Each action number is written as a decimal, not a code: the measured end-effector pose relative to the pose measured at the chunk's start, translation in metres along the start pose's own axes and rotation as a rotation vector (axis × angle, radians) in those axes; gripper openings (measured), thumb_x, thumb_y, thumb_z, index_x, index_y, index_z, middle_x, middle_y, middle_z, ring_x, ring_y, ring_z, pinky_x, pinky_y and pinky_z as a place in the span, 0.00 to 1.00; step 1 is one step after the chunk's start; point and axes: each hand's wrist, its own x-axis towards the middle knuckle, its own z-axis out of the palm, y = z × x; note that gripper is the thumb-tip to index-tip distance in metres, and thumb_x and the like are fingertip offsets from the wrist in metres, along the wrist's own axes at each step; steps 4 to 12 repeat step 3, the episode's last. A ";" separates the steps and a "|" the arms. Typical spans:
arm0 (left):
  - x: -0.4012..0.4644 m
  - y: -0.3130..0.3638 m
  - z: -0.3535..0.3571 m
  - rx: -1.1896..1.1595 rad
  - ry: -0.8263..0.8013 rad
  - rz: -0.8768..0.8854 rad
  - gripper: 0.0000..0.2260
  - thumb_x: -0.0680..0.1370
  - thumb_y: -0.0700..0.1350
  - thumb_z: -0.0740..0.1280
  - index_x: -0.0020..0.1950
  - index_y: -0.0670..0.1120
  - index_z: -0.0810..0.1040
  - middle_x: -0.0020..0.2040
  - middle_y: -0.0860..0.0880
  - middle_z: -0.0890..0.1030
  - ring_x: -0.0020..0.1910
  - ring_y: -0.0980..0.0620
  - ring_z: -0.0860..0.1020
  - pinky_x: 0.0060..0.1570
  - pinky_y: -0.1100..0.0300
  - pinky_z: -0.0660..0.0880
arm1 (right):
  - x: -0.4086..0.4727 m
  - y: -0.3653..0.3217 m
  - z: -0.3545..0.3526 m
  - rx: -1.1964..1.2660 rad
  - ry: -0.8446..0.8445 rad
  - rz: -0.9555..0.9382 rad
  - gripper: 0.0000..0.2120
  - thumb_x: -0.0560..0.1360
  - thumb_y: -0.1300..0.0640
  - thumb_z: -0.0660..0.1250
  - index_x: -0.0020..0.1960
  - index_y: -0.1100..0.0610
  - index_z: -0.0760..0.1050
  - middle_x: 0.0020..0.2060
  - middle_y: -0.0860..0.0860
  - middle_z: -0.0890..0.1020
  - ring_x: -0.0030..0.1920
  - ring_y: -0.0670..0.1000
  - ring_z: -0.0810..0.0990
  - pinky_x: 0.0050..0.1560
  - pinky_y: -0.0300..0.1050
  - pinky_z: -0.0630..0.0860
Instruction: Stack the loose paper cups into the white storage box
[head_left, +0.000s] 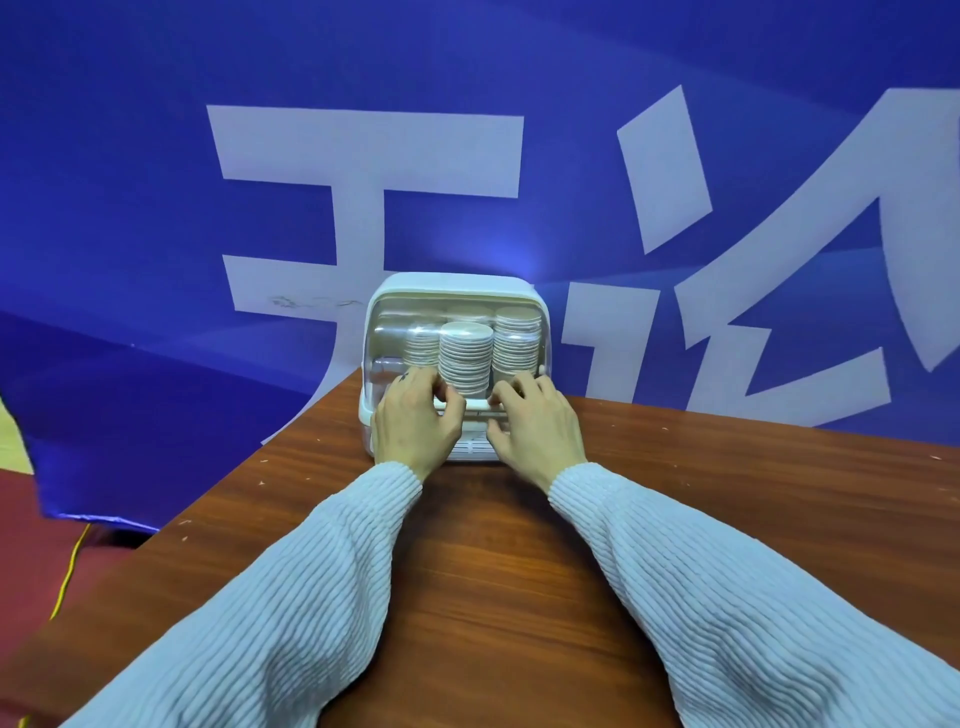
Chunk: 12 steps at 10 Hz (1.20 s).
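White plastic forms the storage box (453, 291), which stands at the far edge of a brown wooden table (519, 561), close to a blue banner (130, 182) with big pale characters. The front of the box is a clear curved cover (384, 332), and it appears lowered over the inside. Behind this cover the paper cups (466, 356) are seen in several stacks, upside down, their round bottoms on top. One stack is in the front middle, a taller one is to its right, and a shorter one is behind on the left.

Both hands are at the lower front of the box. The left hand (415, 421) has its fingers curled over the bottom edge of the cover, near the pale bar that runs across the front. The right hand (535, 423) is in the same pose on the other side, fingers bent onto that bar and the thumb below it. The two hands are near each other but apart, and the middle stack shows between them. Both arms wear light ribbed knit sleeves (291, 597).

Left of the table, on the reddish floor, a yellow cable (70, 566) runs down.
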 end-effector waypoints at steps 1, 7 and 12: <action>-0.001 -0.002 0.002 -0.012 -0.016 0.017 0.08 0.77 0.46 0.67 0.38 0.47 0.73 0.37 0.53 0.76 0.38 0.50 0.74 0.40 0.57 0.60 | -0.003 -0.002 -0.004 -0.012 -0.030 -0.002 0.09 0.75 0.52 0.69 0.54 0.51 0.75 0.52 0.50 0.77 0.52 0.54 0.75 0.51 0.51 0.77; 0.003 0.011 0.007 -0.074 -0.060 0.049 0.08 0.76 0.47 0.66 0.38 0.47 0.72 0.36 0.52 0.76 0.38 0.46 0.76 0.38 0.50 0.73 | 0.007 -0.001 -0.022 0.039 -0.081 0.057 0.14 0.76 0.53 0.67 0.61 0.50 0.77 0.55 0.50 0.78 0.58 0.55 0.76 0.57 0.51 0.74; 0.003 0.011 0.007 -0.074 -0.060 0.049 0.08 0.76 0.47 0.66 0.38 0.47 0.72 0.36 0.52 0.76 0.38 0.46 0.76 0.38 0.50 0.73 | 0.007 -0.001 -0.022 0.039 -0.081 0.057 0.14 0.76 0.53 0.67 0.61 0.50 0.77 0.55 0.50 0.78 0.58 0.55 0.76 0.57 0.51 0.74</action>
